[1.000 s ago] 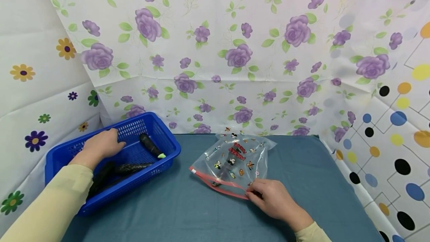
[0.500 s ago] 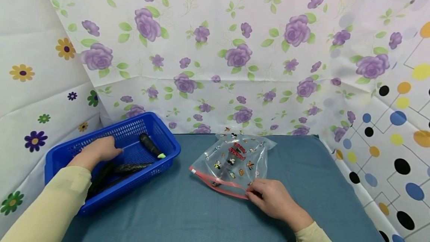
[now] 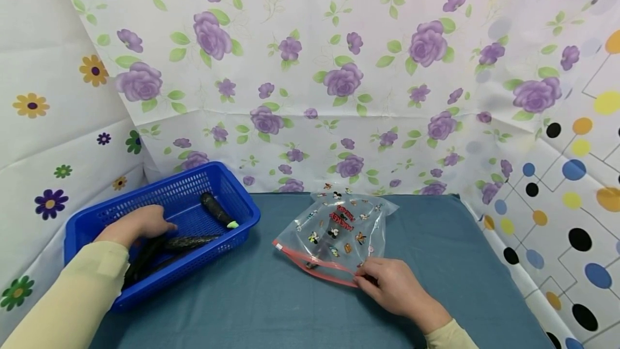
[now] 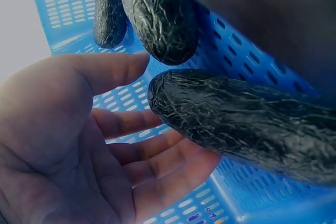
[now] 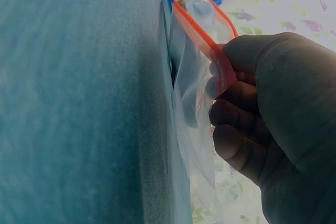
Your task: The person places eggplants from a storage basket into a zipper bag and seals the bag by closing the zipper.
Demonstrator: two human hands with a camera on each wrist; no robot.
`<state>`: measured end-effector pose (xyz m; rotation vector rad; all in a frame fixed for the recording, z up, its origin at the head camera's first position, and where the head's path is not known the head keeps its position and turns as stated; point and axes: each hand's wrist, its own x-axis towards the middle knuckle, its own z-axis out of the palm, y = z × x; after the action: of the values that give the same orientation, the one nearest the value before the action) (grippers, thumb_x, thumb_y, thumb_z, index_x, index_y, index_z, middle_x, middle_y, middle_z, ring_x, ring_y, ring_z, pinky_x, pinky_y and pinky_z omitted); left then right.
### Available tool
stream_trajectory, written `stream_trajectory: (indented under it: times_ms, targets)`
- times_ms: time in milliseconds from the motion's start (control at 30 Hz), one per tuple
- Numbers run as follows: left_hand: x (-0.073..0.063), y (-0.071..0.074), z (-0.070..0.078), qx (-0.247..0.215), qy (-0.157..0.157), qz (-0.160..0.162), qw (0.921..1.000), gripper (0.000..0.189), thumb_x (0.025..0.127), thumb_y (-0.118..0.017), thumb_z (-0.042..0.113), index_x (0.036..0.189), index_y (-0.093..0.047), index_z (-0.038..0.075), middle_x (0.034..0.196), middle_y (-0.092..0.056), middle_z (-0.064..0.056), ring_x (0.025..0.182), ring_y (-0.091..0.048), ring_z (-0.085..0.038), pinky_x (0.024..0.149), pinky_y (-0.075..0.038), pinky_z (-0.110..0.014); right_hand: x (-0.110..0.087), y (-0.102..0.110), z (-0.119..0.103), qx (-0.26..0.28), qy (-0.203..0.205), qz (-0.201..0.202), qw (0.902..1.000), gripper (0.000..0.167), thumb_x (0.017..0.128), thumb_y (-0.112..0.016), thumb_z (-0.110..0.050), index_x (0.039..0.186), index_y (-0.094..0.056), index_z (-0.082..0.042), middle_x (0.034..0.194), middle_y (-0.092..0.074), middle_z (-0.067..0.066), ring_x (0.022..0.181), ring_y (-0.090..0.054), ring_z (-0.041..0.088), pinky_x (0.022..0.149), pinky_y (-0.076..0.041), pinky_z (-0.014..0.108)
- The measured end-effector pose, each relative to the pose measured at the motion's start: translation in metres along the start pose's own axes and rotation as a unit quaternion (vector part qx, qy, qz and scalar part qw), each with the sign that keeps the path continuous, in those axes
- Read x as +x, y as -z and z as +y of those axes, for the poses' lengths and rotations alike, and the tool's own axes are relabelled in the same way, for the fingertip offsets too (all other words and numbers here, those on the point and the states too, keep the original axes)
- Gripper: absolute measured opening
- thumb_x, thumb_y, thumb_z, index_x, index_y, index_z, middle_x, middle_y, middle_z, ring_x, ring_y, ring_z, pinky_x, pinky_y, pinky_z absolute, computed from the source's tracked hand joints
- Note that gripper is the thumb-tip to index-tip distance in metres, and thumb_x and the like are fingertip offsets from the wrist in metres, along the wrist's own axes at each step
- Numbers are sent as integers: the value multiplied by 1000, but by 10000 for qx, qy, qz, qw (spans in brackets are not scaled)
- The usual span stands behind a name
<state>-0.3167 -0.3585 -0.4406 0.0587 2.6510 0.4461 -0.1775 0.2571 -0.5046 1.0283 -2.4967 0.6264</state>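
Observation:
My left hand (image 3: pixel 135 225) reaches down into the blue basket (image 3: pixel 253 206) on the left. In the left wrist view, its fingers (image 4: pixel 168 174) extend beneath the rounded end of a dark, wrinkled long vegetable (image 4: pixel 231 116). The thumb stays apart from that one, its tip close to a second vegetable of the same kind (image 4: pixel 163 22). A dark eggplant (image 3: pixel 216 209) with a pale green end lies at the basket's right. My right hand (image 3: pixel 399 287) pinches the red zip edge of a clear printed zip bag (image 3: pixel 346 228), holding its mouth partly apart. A small dark thing (image 3: pixel 311 265) shows inside the mouth.
A teal cloth (image 3: pixel 242 306) covers the table under basket and bag. Floral sheeting (image 3: pixel 310 69) rises behind, with a flower-patterned sheet (image 3: pixel 48 149) on the left and a dotted sheet (image 3: pixel 576 203) on the right.
My left hand has sunk a little lower and leftward inside the basket. The right hand and the zip bag have stayed put.

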Motion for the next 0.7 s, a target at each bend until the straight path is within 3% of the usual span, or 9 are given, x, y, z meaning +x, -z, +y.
stream_trajectory:
  times_ms: [167, 333, 467, 600, 700]
  targets:
    - [2, -3, -3, -70, 33, -71, 9999, 86, 109, -71, 35, 153, -34, -29, 156, -35, -54, 126, -60, -60, 65, -67, -49, 0, 0, 0, 45, 7, 5, 10000, 15, 97, -88, -14, 97, -80, -27, 85, -67, -19, 69, -52, -9, 59, -47, 16]
    - [-15, -1, 14, -175, 33, -127, 9998, 83, 108, -71, 29, 152, -33, -31, 155, -33, -55, 122, -61, -59, 66, -67, -51, 0, -1, 1, 36, -54, -65, 10000, 14, 97, -89, -15, 97, -80, -27, 85, -66, -20, 69, -52, -9, 59, -47, 16]
    - [-15, -1, 11, -203, 13, -249, 9995, 83, 108, -71, 30, 150, -33, -31, 153, -35, -55, 120, -62, -59, 67, -67, -51, -1, -1, 1, 9, -113, -126, 9999, 15, 96, -89, -15, 97, -80, -27, 85, -65, -20, 69, -51, -9, 60, -47, 16]
    - [-14, -2, 10, -343, 224, -366, 9985, 85, 106, -74, 31, 153, -34, -28, 154, -39, -52, 120, -63, -55, 69, -67, -52, -1, 0, 0, -4, -92, -120, 9999, 15, 96, -89, -15, 97, -80, -27, 85, -65, -20, 69, -51, -9, 60, -47, 16]
    - [-23, -1, 18, -503, 286, -415, 9975, 83, 105, -73, 27, 153, -33, -27, 151, -41, -51, 117, -64, -53, 70, -67, -54, 0, 0, 0, -18, -75, -102, 9999, 14, 96, -89, -15, 97, -80, -26, 84, -65, -20, 69, -51, -9, 59, -47, 16]
